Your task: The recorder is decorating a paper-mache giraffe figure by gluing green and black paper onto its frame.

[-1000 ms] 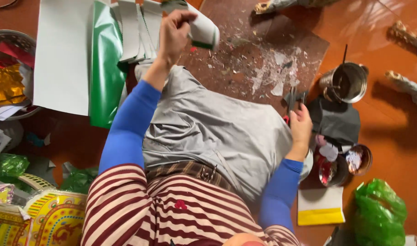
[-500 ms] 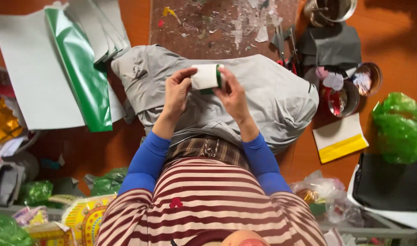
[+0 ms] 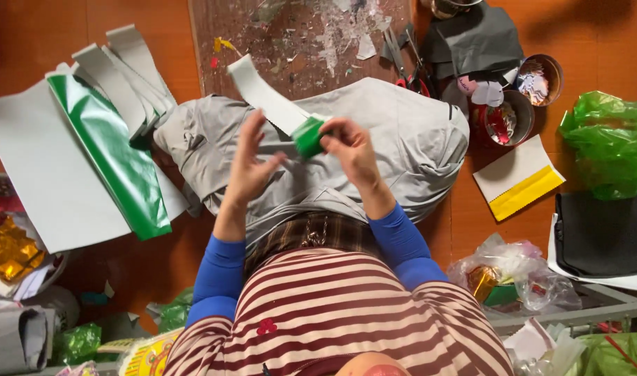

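I sit on the floor with grey trousers [image 3: 374, 139] and look down at my hands. My right hand [image 3: 353, 150] pinches a small roll of green foil paper [image 3: 309, 136], from which a white paper strip [image 3: 263, 94] runs up and to the left. My left hand [image 3: 250, 163] is beside it with fingers spread, the fingertips touching the strip just left of the roll.
A large sheet of green foil and white paper [image 3: 89, 160] lies left. A stained work board [image 3: 297, 35] lies ahead with scissors [image 3: 402, 59], small bowls [image 3: 513, 104], a yellow-white sheet [image 3: 519, 177], green plastic bag [image 3: 607, 143] and a dark pad [image 3: 604, 237] right.
The view has shifted and closed in on my hands. The strip, held flat between both hands before, now has a green rolled end in my right hand, and my left hand has opened.
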